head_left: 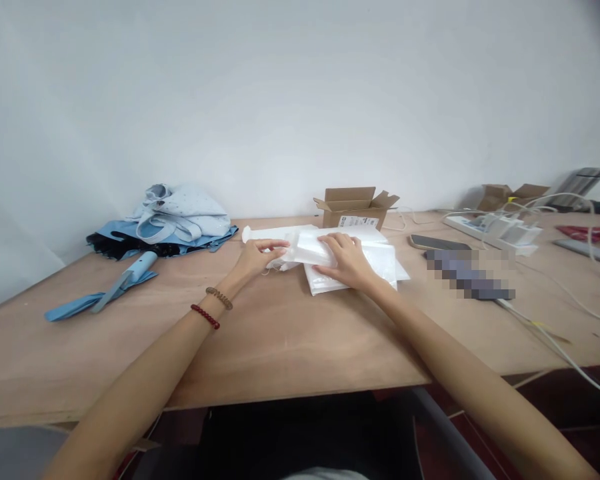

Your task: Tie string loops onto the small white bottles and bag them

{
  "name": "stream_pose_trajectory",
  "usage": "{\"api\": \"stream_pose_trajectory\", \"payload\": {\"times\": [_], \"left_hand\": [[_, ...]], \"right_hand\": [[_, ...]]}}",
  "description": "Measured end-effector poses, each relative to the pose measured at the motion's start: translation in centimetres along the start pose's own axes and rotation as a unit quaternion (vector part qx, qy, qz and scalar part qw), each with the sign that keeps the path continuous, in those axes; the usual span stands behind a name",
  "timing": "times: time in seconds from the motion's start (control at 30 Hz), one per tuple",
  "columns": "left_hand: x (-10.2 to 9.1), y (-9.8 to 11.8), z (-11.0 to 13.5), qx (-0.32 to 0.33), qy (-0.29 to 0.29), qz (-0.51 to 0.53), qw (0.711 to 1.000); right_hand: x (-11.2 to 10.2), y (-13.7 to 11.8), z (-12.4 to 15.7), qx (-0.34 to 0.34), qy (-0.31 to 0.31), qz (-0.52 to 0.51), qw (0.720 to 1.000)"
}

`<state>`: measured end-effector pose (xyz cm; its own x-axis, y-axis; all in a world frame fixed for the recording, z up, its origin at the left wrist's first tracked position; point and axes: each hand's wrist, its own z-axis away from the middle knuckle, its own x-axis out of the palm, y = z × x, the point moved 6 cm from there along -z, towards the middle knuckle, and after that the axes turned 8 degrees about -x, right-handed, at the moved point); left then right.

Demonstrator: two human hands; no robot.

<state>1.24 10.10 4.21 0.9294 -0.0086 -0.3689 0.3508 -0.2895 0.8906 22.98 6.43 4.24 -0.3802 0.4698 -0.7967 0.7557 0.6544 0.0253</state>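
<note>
A translucent white plastic-wrapped packet (310,248) lies across my two hands, above the wooden table. My right hand (347,259) is closed over its right part, thumb along the near side and fingers over the top. At the packet's left end, my left hand (260,257) has thumb and fingertips brought together at the edge of the plastic. Beneath and beside the packet are flat white plastic bags or sheets (385,260). Crumpled white material (280,265) shows below the left fingertips. What the packet contains cannot be made out.
An open cardboard box (353,210) stands behind the packet. To the left lie a folded blue umbrella (130,273) and pale blue cloth (185,213). A phone (440,244), a power strip (495,230) and white cables (555,340) are on the right. The table's front edge (300,398) is near me.
</note>
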Motion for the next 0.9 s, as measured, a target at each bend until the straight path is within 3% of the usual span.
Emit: {"api": "stream_pose_trajectory", "payload": {"times": [0.07, 0.13, 0.2, 0.27, 0.4, 0.7, 0.77, 0.9], "left_hand": [[-0.4, 0.3, -0.3, 0.008, -0.014, -0.014, 1.0], [-2.2, -0.4, -0.8, 0.006, 0.029, -0.047, 0.998], [-4.2, -1.8, -1.2, -0.016, 0.077, -0.117, 0.99], [-5.1, -3.3, -1.5, -0.03, 0.059, -0.18, 0.981], [-4.6, -4.9, -1.5, -0.008, -0.002, -0.248, 0.969], [-2.3, -4.1, -0.8, 0.002, -0.056, -0.281, 0.958], [-2.5, -3.8, -0.8, 0.004, -0.044, -0.284, 0.958], [-4.1, -2.2, -0.7, 0.011, 0.046, -0.261, 0.964]], "right_hand": [[-0.1, 0.1, 0.0, 0.003, 0.002, -0.002, 1.0], [-0.2, 0.2, 0.0, 0.007, 0.005, -0.005, 1.0], [-0.3, 0.3, 0.0, 0.013, 0.005, -0.006, 1.0], [-0.3, 0.3, 0.0, 0.019, 0.002, -0.001, 1.0], [-0.5, 0.2, -0.1, 0.029, 0.0, 0.005, 1.0], [-0.3, 0.4, -0.1, 0.039, -0.007, 0.0, 0.999], [-0.2, 0.5, -0.1, 0.039, -0.004, 0.001, 0.999], [0.0, 0.5, -0.1, 0.036, -0.007, 0.002, 0.999]]}}
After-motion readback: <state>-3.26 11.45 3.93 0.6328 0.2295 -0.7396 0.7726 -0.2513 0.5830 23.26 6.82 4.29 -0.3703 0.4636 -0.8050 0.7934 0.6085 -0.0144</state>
